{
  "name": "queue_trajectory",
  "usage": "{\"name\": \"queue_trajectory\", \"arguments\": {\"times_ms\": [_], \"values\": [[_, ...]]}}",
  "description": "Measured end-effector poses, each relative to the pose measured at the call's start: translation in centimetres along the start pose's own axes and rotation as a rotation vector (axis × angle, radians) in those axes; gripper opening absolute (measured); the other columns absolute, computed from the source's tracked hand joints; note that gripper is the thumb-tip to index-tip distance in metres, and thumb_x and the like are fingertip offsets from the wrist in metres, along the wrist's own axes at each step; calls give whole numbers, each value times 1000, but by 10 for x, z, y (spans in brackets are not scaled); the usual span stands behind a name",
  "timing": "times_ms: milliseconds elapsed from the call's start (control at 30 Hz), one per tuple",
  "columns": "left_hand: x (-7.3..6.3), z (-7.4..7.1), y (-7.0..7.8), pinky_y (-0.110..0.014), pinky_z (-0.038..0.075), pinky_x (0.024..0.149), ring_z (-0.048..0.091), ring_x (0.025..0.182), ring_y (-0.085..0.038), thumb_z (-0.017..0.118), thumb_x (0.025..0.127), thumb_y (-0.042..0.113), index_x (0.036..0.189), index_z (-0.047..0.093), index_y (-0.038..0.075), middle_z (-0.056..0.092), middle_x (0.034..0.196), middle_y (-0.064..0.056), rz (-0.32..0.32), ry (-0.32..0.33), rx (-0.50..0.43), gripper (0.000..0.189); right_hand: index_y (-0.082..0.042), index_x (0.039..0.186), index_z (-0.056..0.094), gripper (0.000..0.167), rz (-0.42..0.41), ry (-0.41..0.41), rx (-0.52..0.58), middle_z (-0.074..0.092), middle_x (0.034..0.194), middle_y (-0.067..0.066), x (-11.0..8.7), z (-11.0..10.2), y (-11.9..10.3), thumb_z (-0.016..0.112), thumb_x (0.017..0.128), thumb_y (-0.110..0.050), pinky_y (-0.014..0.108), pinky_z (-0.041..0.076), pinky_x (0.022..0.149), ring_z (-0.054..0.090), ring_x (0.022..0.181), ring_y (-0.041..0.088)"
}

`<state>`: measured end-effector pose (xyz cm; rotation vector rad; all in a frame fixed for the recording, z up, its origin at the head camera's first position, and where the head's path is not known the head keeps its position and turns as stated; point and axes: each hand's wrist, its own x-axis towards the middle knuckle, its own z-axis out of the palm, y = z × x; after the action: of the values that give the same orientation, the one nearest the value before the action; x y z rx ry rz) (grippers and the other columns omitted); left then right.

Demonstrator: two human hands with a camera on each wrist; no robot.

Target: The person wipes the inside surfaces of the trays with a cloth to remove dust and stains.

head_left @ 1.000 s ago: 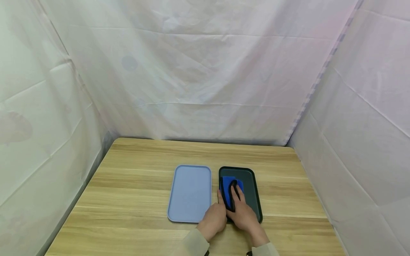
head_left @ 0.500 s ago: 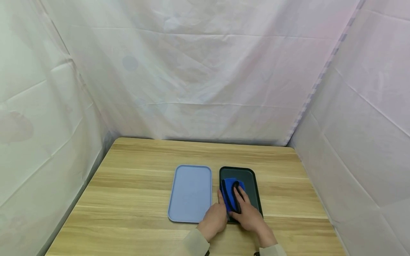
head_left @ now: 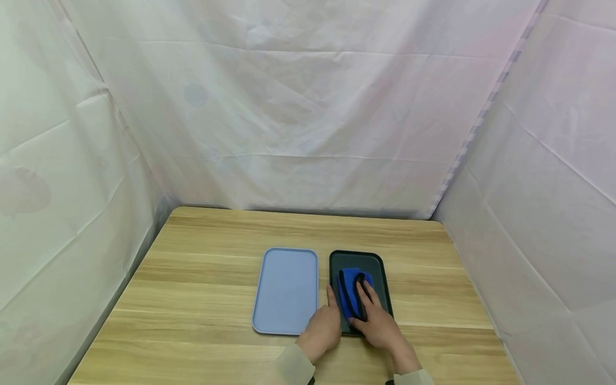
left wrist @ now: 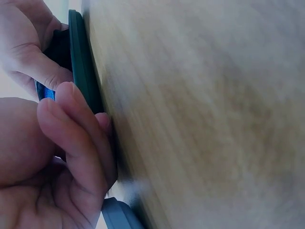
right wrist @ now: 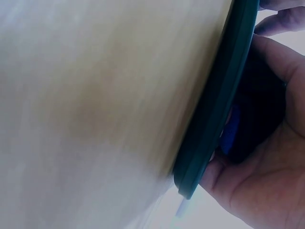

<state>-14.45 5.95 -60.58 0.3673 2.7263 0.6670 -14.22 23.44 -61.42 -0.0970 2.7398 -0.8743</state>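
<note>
In the head view, a dark green tray [head_left: 380, 267] lies on the wooden table. A folded blue cloth with black edging [head_left: 348, 294] is on it. My right hand [head_left: 379, 323] grips this cloth from above, thumb at its near end and fingers over its right part. My left hand [head_left: 322, 329] is at the tray's near left corner, its straight index finger [head_left: 332, 297] lying along the left rim. Its other fingers [left wrist: 78, 143] look curled in the left wrist view. The right wrist view shows the right palm [right wrist: 267, 186] arched over the dark, bunched cloth beside the tray wall [right wrist: 214, 105].
Left of the dark tray lies a light blue tray [head_left: 287, 289], a narrow gap between the two. The wooden table [head_left: 202, 283] extends around both trays. White curtains [head_left: 308, 107] hang behind the table and along both sides.
My right hand has slid the cloth to the right, away from the tray's left rim. The left hand stays at the corner, and both trays keep nearly the same place.
</note>
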Motion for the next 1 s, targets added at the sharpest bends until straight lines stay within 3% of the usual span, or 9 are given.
{"name": "queue_trajectory", "arguments": {"times_ms": [233,667,1000], "values": [[2,3,-1,-30,46,51,51,50,-14,73,92,7,161,12,-11,58,63,-8,-11,-9,-11,94,-20,167,20,92,21,2,13,10,175,12,-4,-5,-1,75,95,-32,66,44,106,43,144,50],[-3,-2,-1,-29,42,45,49,44,-14,75,91,8,161,9,-11,54,55,-4,3,-16,-20,99,-16,167,20,91,9,-2,14,9,175,16,-5,-11,4,75,96,-30,67,46,103,44,143,51],[0,-1,-2,-28,42,46,48,46,-13,78,89,10,161,10,-12,54,56,-3,12,-23,10,101,-14,167,16,92,11,-9,20,6,174,19,0,-15,5,73,96,-26,72,43,103,39,146,53]]}}
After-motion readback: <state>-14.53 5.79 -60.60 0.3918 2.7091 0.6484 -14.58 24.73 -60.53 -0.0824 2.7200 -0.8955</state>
